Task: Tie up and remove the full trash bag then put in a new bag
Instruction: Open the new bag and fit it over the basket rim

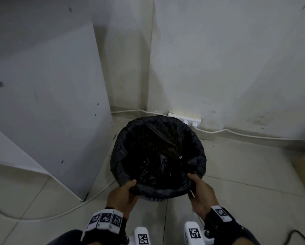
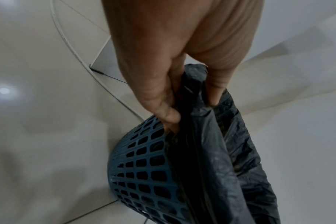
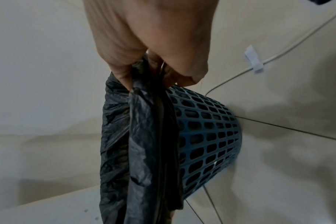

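Hands both pinch near rim of crinkled black plastic trash bag (image 1: pixel 158 152): left hand (image 1: pixel 122 195) & right hand (image 1: pixel 200 193) well apart, thumbs inside. Bag lines round blue lattice plastic bin (image 2: pixel 142 163) on tiled floor (image 1: pixel 245 200) w/ white cable (image 1: pixel 42 217) nearby

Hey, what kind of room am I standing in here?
Probably a plain indoor corner of an office or utility room: a pale tiled floor, a white power strip against the bare white wall, and a blue mesh plastic wastebasket lined with a black plastic bag.
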